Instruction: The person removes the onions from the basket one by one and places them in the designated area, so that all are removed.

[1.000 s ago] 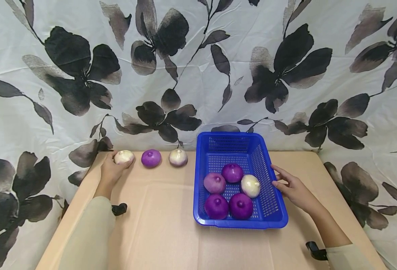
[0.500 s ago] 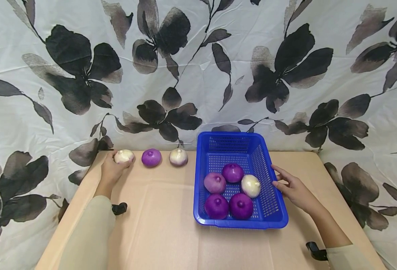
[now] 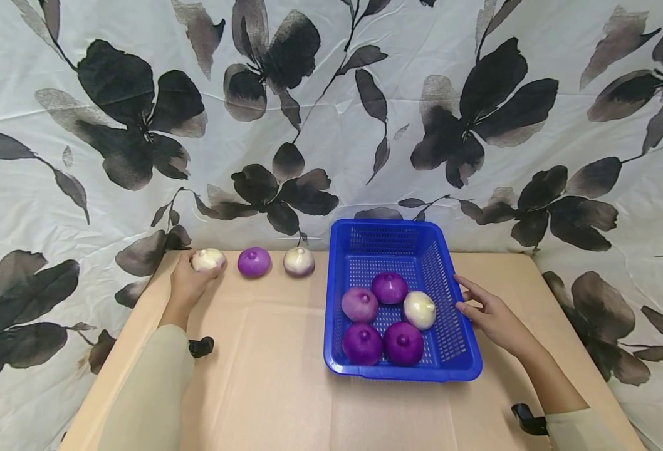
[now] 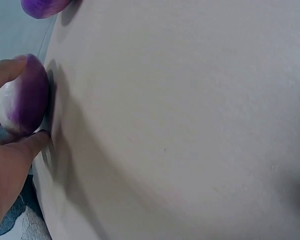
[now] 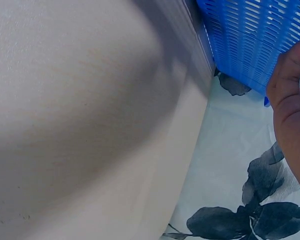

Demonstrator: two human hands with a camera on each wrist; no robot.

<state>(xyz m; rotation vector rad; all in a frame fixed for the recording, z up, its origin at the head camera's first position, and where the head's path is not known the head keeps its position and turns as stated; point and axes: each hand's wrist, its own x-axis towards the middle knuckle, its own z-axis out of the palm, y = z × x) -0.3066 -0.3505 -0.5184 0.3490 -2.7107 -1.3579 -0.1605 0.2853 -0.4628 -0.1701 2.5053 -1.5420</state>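
Note:
My left hand (image 3: 187, 285) grips a white-and-purple onion (image 3: 208, 259) at the table's far left corner. In the left wrist view, the thumb and a finger pinch this onion (image 4: 34, 95) from two sides, close over the tabletop. A purple onion (image 3: 254, 262) and a whitish onion (image 3: 299, 262) sit in a row to its right. My right hand (image 3: 495, 318) holds the right rim of a blue plastic basket (image 3: 399, 374). Inside it lie several purple onions (image 3: 403, 344) and one white onion (image 3: 419, 310). The right wrist view shows the thumb over the basket's rim and its slotted wall (image 5: 245, 42).
The basket stands right of centre on a beige-covered table (image 3: 264, 382), its far end near the back edge. A white curtain with dark flowers (image 3: 365, 156) hangs behind the table and along its sides. Both wrists wear black bands.

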